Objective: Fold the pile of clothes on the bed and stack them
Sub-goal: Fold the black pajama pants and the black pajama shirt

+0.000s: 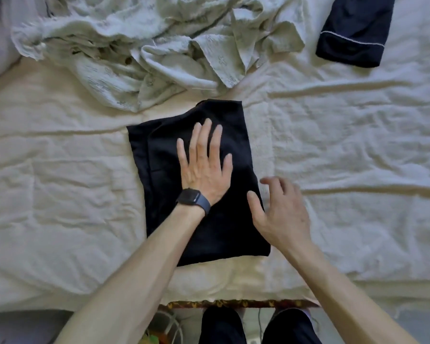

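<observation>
roughly midway: one piece folded, one nearly there, a heap to go

the black garment [164, 155] lies as a neat flat rectangle on the bed [60, 194], right in front of the person. the left grip [204, 167] rests on its middle, palm down and fingers straight and spread, pressing the cloth flat and holding nothing; a dark watch [193, 198] sits on that wrist. the right grip [283, 212] hovers at the garment's right edge, fingers loosely bent and a little blurred, with nothing in it as far as can be seen.

beyond the black garment and well off to its right lies a navy piece with white piping [355, 31], already folded, which i take as the start of the stack. just beyond the black garment's far edge, spreading away to the left, is a crumpled pale green garment [139, 45], not yet folded.

so by my judgement the black garment needs at most a last smoothing or one more fold before it joins the navy piece. the pale green cloth is the main work left.
</observation>
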